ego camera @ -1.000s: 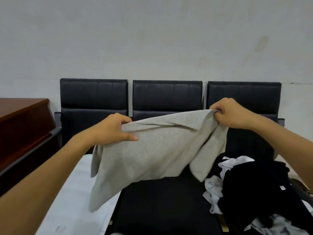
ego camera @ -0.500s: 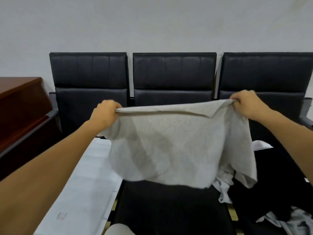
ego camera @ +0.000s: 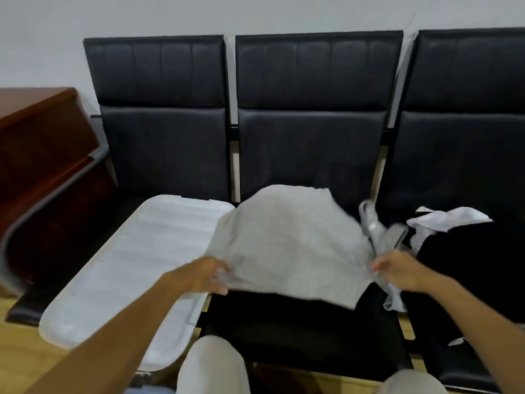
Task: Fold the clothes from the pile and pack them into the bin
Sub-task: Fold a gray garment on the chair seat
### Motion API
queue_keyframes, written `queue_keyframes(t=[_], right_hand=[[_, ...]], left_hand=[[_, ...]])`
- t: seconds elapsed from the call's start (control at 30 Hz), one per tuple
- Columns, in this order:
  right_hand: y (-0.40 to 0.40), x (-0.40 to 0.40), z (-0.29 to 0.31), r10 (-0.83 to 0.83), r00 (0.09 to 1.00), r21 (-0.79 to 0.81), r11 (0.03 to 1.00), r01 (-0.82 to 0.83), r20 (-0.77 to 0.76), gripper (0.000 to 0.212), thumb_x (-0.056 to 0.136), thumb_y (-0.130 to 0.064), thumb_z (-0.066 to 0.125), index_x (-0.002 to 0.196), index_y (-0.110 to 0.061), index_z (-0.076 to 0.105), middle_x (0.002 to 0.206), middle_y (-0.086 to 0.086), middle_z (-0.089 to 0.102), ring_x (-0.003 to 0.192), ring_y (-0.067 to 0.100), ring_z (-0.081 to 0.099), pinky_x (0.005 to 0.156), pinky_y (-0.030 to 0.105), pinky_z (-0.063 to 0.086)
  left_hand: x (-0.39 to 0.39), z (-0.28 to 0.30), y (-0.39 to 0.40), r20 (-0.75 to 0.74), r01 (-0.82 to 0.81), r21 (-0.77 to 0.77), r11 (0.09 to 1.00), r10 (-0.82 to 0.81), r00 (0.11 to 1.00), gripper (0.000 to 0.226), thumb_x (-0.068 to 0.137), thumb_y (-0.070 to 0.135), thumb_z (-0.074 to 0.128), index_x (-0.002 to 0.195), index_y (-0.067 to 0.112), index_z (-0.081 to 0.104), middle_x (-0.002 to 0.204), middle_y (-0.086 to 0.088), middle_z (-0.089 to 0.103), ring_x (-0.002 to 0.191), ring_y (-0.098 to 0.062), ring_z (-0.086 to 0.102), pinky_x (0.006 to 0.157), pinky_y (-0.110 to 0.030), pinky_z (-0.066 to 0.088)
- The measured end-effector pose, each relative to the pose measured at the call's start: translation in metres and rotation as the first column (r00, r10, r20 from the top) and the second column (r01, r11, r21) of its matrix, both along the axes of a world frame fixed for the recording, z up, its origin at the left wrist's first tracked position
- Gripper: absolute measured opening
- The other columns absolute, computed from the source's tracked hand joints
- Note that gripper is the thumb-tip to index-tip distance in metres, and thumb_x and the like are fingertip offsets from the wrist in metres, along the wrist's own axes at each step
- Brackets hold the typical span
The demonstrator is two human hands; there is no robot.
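A light grey garment (ego camera: pixel 287 245) billows low over the middle black seat (ego camera: pixel 284 331). My left hand (ego camera: pixel 203 275) grips its near left edge. My right hand (ego camera: pixel 397 270) grips its near right edge, where a grey sleeve hangs down. The pile of black and white clothes (ego camera: pixel 460 245) lies on the right seat, just beyond my right hand. A white bin lid (ego camera: pixel 127 268) lies across the left seat; I cannot see inside the bin.
Three black seat backs (ego camera: pixel 309 115) stand against a pale wall. A dark red wooden cabinet (ego camera: pixel 42 155) stands at the left. My knees in light trousers (ego camera: pixel 213 368) are at the bottom edge. The floor is light wood.
Both hands have swung the grey garment down from chest height onto the middle seat. The camera has tilted down, and the bin lid and my knees have come into view.
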State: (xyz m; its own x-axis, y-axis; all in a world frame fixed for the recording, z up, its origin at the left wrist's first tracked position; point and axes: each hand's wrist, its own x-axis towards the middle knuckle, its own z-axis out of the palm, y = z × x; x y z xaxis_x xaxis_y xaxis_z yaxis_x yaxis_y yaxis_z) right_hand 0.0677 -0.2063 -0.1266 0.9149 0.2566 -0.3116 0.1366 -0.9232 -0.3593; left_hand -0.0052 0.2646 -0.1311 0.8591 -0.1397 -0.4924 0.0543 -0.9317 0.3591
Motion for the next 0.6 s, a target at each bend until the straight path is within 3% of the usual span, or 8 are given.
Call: queue_keyframes(t=[0.03, 0.1, 0.17, 0.23, 0.33, 0.47, 0.6], right_hand=[[0.004, -0.006, -0.019, -0.005, 0.997, 0.01, 1.0, 0.005, -0.074, 0.036, 0.086, 0.005, 0.056, 0.089, -0.028, 0.068, 0.102, 0.001, 0.066, 0.105, 0.016, 0.063, 0.082, 0.012, 0.042], [0.017, -0.015, -0.046, -0.02, 0.994, 0.058, 0.998, 0.027, -0.109, 0.035, 0.088, 0.0, 0.057, 0.097, -0.034, 0.062, 0.118, 0.0, 0.064, 0.118, 0.019, 0.059, 0.092, 0.016, 0.042], [0.035, -0.021, -0.063, 0.015, 0.993, 0.044, 0.999, -0.01, -0.12, 0.037, 0.093, -0.02, 0.061, 0.127, -0.032, 0.055, 0.144, -0.001, 0.048, 0.134, 0.019, 0.046, 0.108, 0.025, 0.037], [0.054, -0.024, -0.073, 0.085, 0.978, 0.009, 0.996, -0.085, -0.19, 0.067, 0.093, -0.044, 0.061, 0.152, -0.033, 0.03, 0.161, -0.002, 0.021, 0.148, 0.019, 0.022, 0.119, 0.033, 0.024], [0.08, -0.027, -0.081, 0.152, 0.958, -0.078, 0.981, -0.176, -0.244, 0.088, 0.087, -0.063, 0.058, 0.156, -0.04, 0.009, 0.166, 0.0, -0.006, 0.153, 0.028, -0.007, 0.123, 0.046, 0.011], [0.091, -0.034, -0.102, 0.145, 0.955, -0.202, 0.959, -0.2, -0.26, 0.093, 0.083, -0.074, 0.051, 0.155, -0.045, 0.0, 0.164, 0.003, -0.021, 0.149, 0.039, -0.018, 0.119, 0.059, 0.002], [0.092, -0.039, -0.119, 0.149, 0.969, -0.189, 0.964, -0.187, -0.199, 0.091, 0.085, -0.076, 0.046, 0.154, -0.047, -0.005, 0.162, 0.005, -0.027, 0.147, 0.04, -0.024, 0.119, 0.06, -0.004]], left_hand=[[-0.007, -0.016, -0.001, -0.034, 0.013, 0.047, 0.999, -0.012, 0.999, 0.08, 0.078, 0.07, 0.063, 0.144, 0.03, 0.042, 0.131, 0.004, 0.046, 0.126, -0.02, 0.046, 0.101, -0.03, 0.039], [-0.012, -0.046, -0.004, 0.025, -0.016, 0.167, 0.986, 0.012, 1.0, 0.077, 0.091, 0.058, 0.055, 0.155, 0.033, 0.02, 0.159, 0.003, 0.023, 0.145, -0.028, 0.025, 0.114, -0.047, 0.03], [-0.012, -0.068, -0.01, 0.022, -0.068, 0.192, 0.979, 0.066, 0.998, 0.078, 0.097, 0.044, 0.053, 0.156, 0.037, 0.002, 0.164, 0.011, -0.002, 0.151, -0.032, 0.006, 0.118, -0.055, 0.022], [-0.01, -0.083, -0.017, -0.053, -0.111, 0.149, 0.983, 0.12, 0.991, 0.081, 0.096, 0.051, 0.053, 0.155, 0.041, -0.001, 0.16, 0.021, -0.014, 0.151, -0.037, -0.003, 0.117, -0.062, 0.016], [-0.005, -0.102, -0.024, -0.084, -0.166, 0.195, 0.967, 0.185, 0.979, 0.074, 0.095, 0.06, 0.046, 0.153, 0.046, 0.003, 0.164, 0.016, -0.012, 0.148, -0.043, -0.012, 0.111, -0.071, 0.01], [-0.006, -0.109, -0.021, -0.051, -0.131, 0.275, 0.952, 0.151, 0.987, 0.072, 0.095, 0.066, 0.035, 0.152, 0.048, -0.005, 0.163, 0.015, -0.014, 0.147, -0.046, -0.014, 0.109, -0.074, 0.011], [-0.008, -0.111, -0.011, -0.012, -0.127, 0.376, 0.918, 0.142, 0.99, 0.061, 0.105, 0.045, 0.023, 0.153, 0.041, -0.015, 0.162, 0.012, -0.021, 0.146, -0.05, -0.009, 0.107, -0.076, 0.017]])
